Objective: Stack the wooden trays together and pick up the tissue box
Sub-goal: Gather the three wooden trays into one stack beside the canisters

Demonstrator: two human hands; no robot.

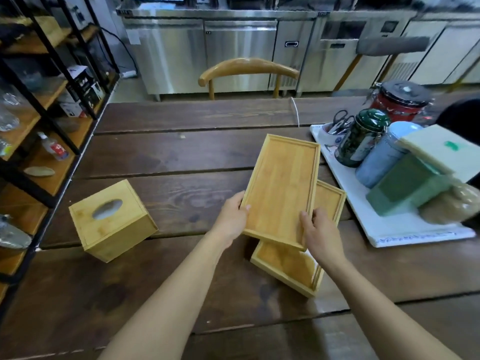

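Note:
A long shallow wooden tray (pixel 281 185) is held above the dark wooden table. My left hand (pixel 232 219) grips its near left edge and my right hand (pixel 320 233) grips its near right corner. A second wooden tray (pixel 288 266) lies on the table beneath it, turned at an angle, with its middle hidden by the upper tray and my right hand. The wooden tissue box (pixel 111 220), a cube with an oval slot on top, stands on the table to the left, apart from both hands.
A white tray (pixel 389 229) at the right holds jars, a green canister, a cup with scissors and green boxes. A red-lidded jar (pixel 401 100) stands behind it. A wooden chair (pixel 246 70) is at the far side. Black-framed shelves (pixel 39 113) line the left.

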